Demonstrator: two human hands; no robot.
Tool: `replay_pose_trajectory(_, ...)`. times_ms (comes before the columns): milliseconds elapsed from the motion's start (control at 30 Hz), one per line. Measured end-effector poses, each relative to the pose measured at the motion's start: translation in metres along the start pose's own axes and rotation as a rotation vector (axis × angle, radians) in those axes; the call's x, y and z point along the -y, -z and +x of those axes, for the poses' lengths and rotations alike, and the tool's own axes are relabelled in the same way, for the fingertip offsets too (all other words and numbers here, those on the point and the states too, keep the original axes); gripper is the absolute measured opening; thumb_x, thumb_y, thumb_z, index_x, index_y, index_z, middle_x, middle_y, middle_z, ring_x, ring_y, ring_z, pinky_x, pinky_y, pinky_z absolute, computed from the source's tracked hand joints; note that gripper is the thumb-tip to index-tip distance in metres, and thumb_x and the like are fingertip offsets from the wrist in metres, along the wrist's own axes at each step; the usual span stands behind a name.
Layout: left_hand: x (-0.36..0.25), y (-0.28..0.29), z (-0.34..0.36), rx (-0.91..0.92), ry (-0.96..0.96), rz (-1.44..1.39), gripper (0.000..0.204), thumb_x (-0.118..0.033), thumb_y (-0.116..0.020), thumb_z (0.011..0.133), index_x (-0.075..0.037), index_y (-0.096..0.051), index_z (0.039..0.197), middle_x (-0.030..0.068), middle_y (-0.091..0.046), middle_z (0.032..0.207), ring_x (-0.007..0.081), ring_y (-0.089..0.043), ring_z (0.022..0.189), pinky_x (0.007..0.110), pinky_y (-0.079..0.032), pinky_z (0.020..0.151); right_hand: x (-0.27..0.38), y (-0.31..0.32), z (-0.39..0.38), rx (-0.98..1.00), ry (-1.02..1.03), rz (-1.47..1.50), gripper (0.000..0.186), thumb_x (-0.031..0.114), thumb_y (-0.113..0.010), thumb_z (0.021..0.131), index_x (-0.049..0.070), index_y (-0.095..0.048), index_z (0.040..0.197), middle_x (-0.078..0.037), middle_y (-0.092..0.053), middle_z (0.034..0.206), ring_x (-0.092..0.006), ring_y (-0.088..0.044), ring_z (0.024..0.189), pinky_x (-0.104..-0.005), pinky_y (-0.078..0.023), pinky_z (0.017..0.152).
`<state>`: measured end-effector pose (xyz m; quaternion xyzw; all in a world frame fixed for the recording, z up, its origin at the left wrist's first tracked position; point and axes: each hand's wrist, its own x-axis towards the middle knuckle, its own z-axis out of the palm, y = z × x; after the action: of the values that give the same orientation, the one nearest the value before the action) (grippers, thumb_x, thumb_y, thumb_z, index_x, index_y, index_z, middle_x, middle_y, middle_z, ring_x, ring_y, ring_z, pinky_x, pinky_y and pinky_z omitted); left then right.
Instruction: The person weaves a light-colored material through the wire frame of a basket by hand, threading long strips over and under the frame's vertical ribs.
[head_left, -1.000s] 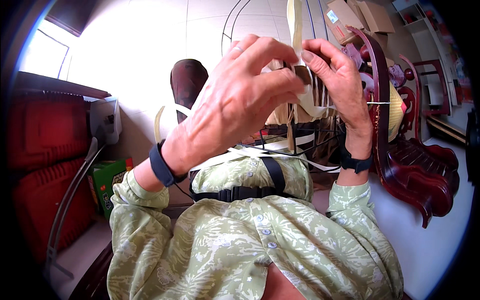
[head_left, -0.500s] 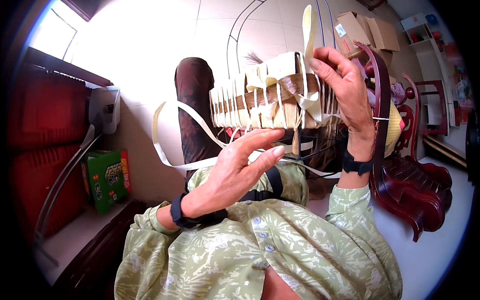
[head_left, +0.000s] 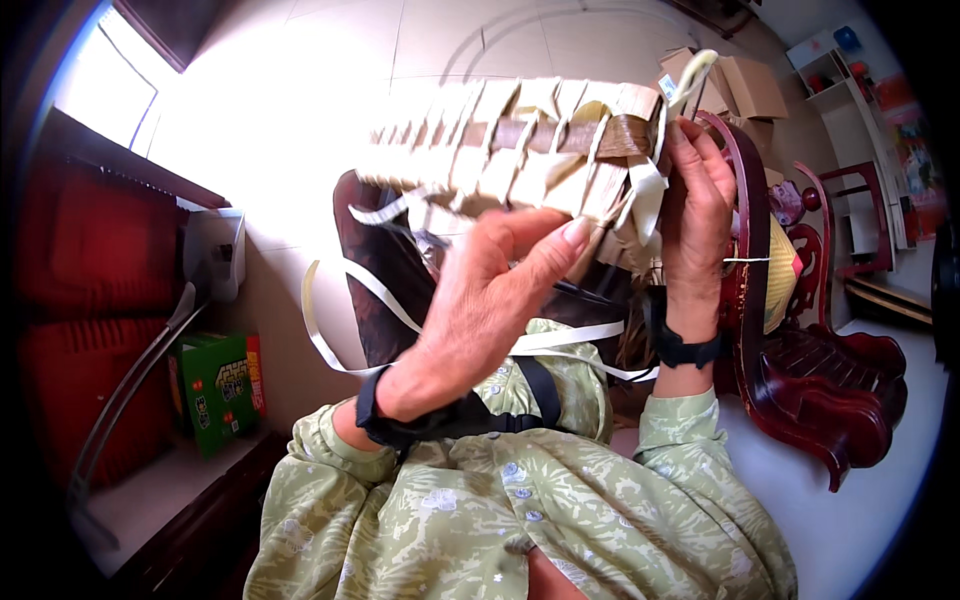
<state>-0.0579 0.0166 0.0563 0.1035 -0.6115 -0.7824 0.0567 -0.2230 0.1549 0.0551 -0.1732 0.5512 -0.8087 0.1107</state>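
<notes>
A long woven piece (head_left: 560, 135), wrapped in pale flat strips with a brown band along its middle, is tilted in front of me above my lap. At its near edge, my left hand (head_left: 500, 285) presses thumb and fingers against it; some fingertips are hidden. My right hand (head_left: 702, 195) is at its right end, fingers closed around a pale strip (head_left: 697, 75) that loops up above them. Another pale strip end (head_left: 648, 195) hangs beside that hand. Long loose white strips (head_left: 375, 290) curl below and left of the piece, across my lap.
A dark red carved wooden chair (head_left: 820, 400) stands close to my right, with a yellow conical hat (head_left: 782, 270) behind its arm. Cardboard boxes (head_left: 750, 88) lie at the far right. At left are a green box (head_left: 215, 390) and red stacked seats (head_left: 95, 230).
The woven piece has swung up and left and now tilts. My left hand has come up against its near edge. The strip's upright loop has moved right and lower with my right hand.
</notes>
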Motion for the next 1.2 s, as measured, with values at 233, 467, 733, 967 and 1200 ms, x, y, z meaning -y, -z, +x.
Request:
replay_pose_trajectory(233,0.008,0.045,0.005,-0.389,-0.296,0.914,0.031,-0.022,-0.056,0.100,-0.003,-0.063,0.077,0.0102,-0.057,0.060,0.0311,-0.056,0.064,0.042,-0.034,0.098,-0.051,-0.011,-0.038,0.074,0.076,0.121,0.009,0.008,-0.063,0.097,0.001,-0.066,0.102,-0.002,-0.067,0.101,-0.0085,-0.058,0.095,-0.0236,-0.042,0.089)
replay_pose_trajectory(467,0.024,0.031,-0.015,-0.477,-0.290,0.832,0.030,-0.018,-0.060,0.097,-0.001,-0.060,0.072,0.0140,-0.057,0.066,0.0328,-0.055,0.070,0.041,-0.040,0.077,-0.080,-0.012,-0.097,-0.145,-0.124,0.241,0.018,0.018,-0.056,0.102,0.003,-0.061,0.111,-0.002,-0.062,0.107,-0.0123,-0.055,0.103,-0.0305,-0.041,0.096)
replay_pose_trajectory(733,0.041,0.034,-0.012,-0.364,-0.288,0.987,0.031,-0.019,-0.060,0.097,0.000,-0.059,0.072,0.0161,-0.061,0.073,0.0348,-0.056,0.070,0.044,-0.045,0.069,-0.083,-0.006,-0.151,-0.168,-0.209,0.196,0.030,0.013,-0.058,0.099,-0.002,-0.053,0.125,-0.009,-0.060,0.125,-0.0181,-0.052,0.117,-0.0339,-0.033,0.107)
replay_pose_trajectory(967,0.038,0.030,-0.017,-0.378,-0.252,1.101,0.033,-0.021,-0.059,0.099,-0.001,-0.056,0.073,0.0134,-0.054,0.071,0.0328,-0.053,0.071,0.042,-0.044,0.068,-0.068,0.001,-0.151,-0.057,-0.227,0.138,0.039,0.023,-0.055,0.101,-0.002,-0.052,0.130,-0.010,-0.058,0.130,-0.0216,-0.050,0.122,-0.0377,-0.032,0.110)
replay_pose_trajectory(1200,0.066,0.033,-0.046,-0.464,-0.303,1.102,0.033,-0.014,-0.060,0.097,0.006,-0.059,0.123,0.0220,-0.062,0.112,0.0375,-0.058,0.104,0.043,-0.047,0.090,-0.067,0.000,-0.159,-0.079,-0.282,0.172,0.036,0.022,-0.054,0.102,-0.002,-0.055,0.129,-0.011,-0.061,0.127,-0.0212,-0.053,0.120,-0.0377,-0.034,0.109)
